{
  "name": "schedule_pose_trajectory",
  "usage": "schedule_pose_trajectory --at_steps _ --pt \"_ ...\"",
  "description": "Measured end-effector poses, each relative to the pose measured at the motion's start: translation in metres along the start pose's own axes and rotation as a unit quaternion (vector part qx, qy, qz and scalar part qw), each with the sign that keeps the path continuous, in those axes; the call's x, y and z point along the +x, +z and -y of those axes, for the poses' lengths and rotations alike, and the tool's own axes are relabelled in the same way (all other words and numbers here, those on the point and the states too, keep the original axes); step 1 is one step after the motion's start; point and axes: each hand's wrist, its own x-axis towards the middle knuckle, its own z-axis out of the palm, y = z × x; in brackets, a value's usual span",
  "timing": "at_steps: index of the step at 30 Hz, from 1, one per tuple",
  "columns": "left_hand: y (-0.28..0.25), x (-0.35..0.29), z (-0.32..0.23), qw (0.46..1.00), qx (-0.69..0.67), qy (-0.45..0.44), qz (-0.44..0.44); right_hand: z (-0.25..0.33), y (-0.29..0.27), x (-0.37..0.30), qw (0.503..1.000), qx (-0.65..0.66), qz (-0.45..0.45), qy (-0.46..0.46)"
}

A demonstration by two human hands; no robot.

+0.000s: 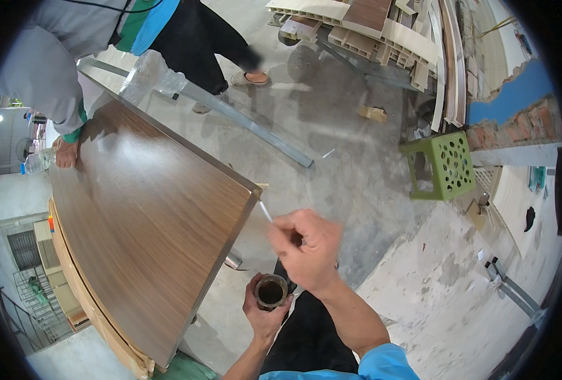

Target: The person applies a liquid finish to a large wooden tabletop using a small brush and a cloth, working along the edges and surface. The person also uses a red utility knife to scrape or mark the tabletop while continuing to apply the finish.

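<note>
My left hand (263,321) is wrapped around a small round cup (271,292) with something dark inside, held upright in front of my legs. My right hand (307,248), a little blurred, is closed on a thin white stick (265,211). The stick's tip points at the near right corner of a brown wood-grain panel (160,215); whether it touches the corner I cannot tell. At the panel's far left edge, a co-worker's hand (67,154) rests beside a clear plastic bottle (40,159).
A co-worker in grey sleeves (53,69) leans over the panel's far side. Beyond it, a metal bar (249,122) extends over the concrete floor. A green plastic stool (442,166) stands at the right, below a stack of cut boards (382,31). Layered boards (97,297) lie under the panel.
</note>
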Motion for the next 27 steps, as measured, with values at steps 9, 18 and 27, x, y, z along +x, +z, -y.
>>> schedule_pose_trajectory --at_steps 9,18,27 --pt "-0.003 0.001 0.005 0.999 0.032 0.014 -0.006 -0.001 0.005 0.0 1.0 -0.001 -0.008 0.029" --pt "-0.006 0.001 0.007 1.0 -0.001 0.005 -0.012 -0.003 0.007 -0.001 0.996 -0.033 -0.039 0.077" --pt "-0.01 -0.007 0.011 0.999 -0.008 0.023 -0.028 -0.001 0.002 -0.003 0.998 -0.041 0.031 -0.021"
